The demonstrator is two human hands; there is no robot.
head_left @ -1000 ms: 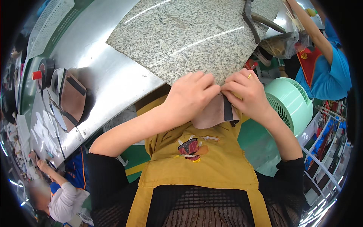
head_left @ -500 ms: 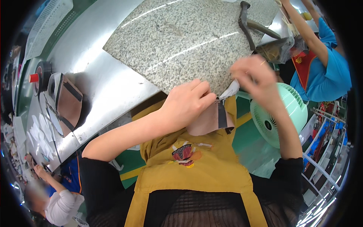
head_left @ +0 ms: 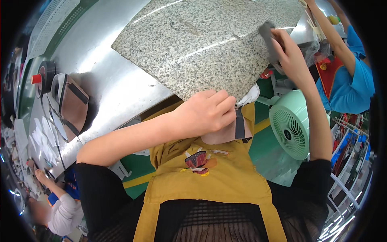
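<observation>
With fingers closed, my left hand (head_left: 206, 113) holds a pinkish-brown leather piece (head_left: 222, 136) with a dark strip at the near edge of a speckled granite slab (head_left: 181, 52). A white flap (head_left: 250, 95) sticks out from the piece beside my fingers, at the slab's corner. Over the slab's right side, my right hand (head_left: 297, 64) is closed around a dark hammer (head_left: 267, 39). The head of the hammer is slightly blurred, and my fingers hide its handle. The lower part of the leather piece hangs over my mustard apron (head_left: 201, 185).
A similar pinkish-brown piece (head_left: 74, 107) stands on the metal table (head_left: 105, 84) at left, near a black roll (head_left: 47, 74) and white scraps (head_left: 42, 139). A mint-green fan (head_left: 289, 127) is at my right. Two people work nearby, one in a blue sleeve (head_left: 350, 90).
My right hand has left the white flap, moved up and right, and taken hold of the hammer that lay on the slab. My left hand stays on the leather piece.
</observation>
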